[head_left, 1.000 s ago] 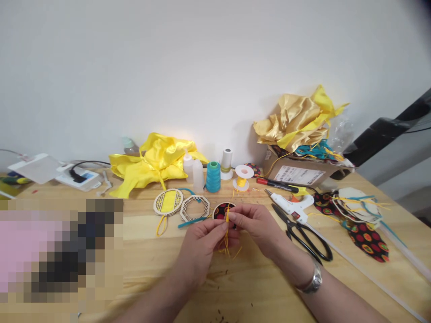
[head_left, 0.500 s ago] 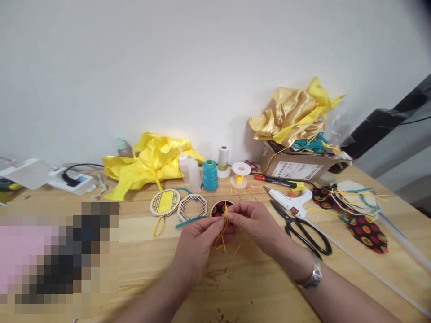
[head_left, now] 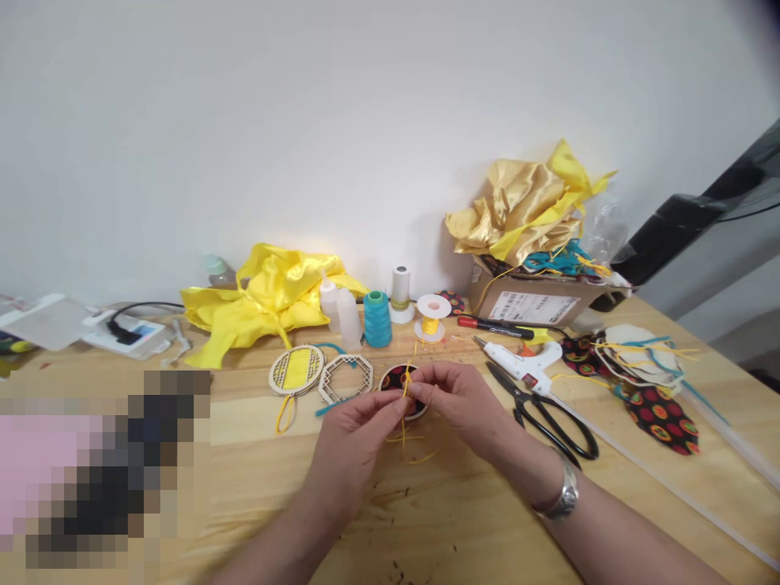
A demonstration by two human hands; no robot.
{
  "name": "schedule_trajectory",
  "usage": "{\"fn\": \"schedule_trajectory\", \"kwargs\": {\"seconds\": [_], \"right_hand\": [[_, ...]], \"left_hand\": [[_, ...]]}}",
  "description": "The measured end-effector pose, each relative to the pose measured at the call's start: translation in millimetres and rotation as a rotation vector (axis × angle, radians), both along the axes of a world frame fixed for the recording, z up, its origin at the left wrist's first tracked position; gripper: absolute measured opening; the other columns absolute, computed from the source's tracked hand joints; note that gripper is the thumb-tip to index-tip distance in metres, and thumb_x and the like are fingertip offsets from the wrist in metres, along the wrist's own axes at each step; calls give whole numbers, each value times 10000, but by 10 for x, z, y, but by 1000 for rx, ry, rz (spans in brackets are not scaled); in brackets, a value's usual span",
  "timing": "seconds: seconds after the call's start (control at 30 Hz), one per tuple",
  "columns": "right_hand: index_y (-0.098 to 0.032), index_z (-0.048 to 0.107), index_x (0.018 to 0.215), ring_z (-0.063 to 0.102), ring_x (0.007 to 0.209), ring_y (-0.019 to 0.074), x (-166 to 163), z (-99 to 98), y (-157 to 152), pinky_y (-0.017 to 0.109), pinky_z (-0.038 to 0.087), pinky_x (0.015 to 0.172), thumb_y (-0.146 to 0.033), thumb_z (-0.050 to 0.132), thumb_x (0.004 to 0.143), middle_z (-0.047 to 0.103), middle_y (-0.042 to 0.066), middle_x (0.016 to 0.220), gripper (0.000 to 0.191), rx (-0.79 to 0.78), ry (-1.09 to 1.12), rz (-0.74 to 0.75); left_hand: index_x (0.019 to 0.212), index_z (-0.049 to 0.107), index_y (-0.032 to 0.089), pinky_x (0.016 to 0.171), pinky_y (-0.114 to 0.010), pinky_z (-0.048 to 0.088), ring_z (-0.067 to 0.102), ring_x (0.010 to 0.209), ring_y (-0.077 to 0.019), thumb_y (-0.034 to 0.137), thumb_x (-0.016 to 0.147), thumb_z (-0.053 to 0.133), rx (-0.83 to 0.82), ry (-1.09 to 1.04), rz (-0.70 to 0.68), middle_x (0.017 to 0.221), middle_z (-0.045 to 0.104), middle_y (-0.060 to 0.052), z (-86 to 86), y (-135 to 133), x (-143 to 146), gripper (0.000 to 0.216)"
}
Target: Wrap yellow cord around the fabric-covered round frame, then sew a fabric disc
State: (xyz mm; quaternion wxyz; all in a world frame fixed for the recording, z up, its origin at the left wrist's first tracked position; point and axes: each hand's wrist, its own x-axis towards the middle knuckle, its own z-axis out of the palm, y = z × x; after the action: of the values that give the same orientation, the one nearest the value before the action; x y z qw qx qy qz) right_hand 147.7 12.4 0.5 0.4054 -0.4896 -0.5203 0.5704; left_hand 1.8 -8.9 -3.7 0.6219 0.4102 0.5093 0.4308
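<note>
My left hand [head_left: 353, 443] and my right hand [head_left: 463, 402] meet over the middle of the wooden table [head_left: 390, 504]. Both pinch a thin yellow cord [head_left: 405, 388] between fingertips, and its loose ends trail down onto the table. Just behind my fingers lies a round disc covered in dark patterned fabric [head_left: 399, 378]. A silver watch [head_left: 564, 494] is on my right wrist.
Two wooden lattice frames [head_left: 322, 374] lie left of the disc. Black scissors [head_left: 552, 422] and a white glue gun [head_left: 524, 361] lie to the right. Behind stand a teal thread cone [head_left: 377, 318], a yellow cord spool [head_left: 431, 318], bottles, yellow satin [head_left: 268, 301] and a cardboard box [head_left: 536, 305].
The cord's hanging loop has shortened and its ends now lie flatter on the table. My hands stayed together near the disc; the view shifted slightly to the right.
</note>
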Motion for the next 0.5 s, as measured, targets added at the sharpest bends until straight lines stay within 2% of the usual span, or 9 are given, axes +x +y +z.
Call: {"fn": "schedule_trajectory", "kwargs": {"seconds": [0.13,0.5], "right_hand": [[-128,611,638,552,569,99,-6,14,-2,233,436,594,-207,609,702,610,-4,607,101,-20,-4,-3],[-117,622,658,547,637,115,11,-26,5,261,428,652,-274,655,683,625,24,666,162,-25,125,39]], "left_hand": [[763,735,179,739,-253,444,608,778,-168,277,710,658,52,1,-47,775,721,-30,26,-7,-6,136],[715,732,181,820,-288,431,590,866,-193,270,696,658,144,122,39,876,681,-44,-17,38,-9,118]]}}
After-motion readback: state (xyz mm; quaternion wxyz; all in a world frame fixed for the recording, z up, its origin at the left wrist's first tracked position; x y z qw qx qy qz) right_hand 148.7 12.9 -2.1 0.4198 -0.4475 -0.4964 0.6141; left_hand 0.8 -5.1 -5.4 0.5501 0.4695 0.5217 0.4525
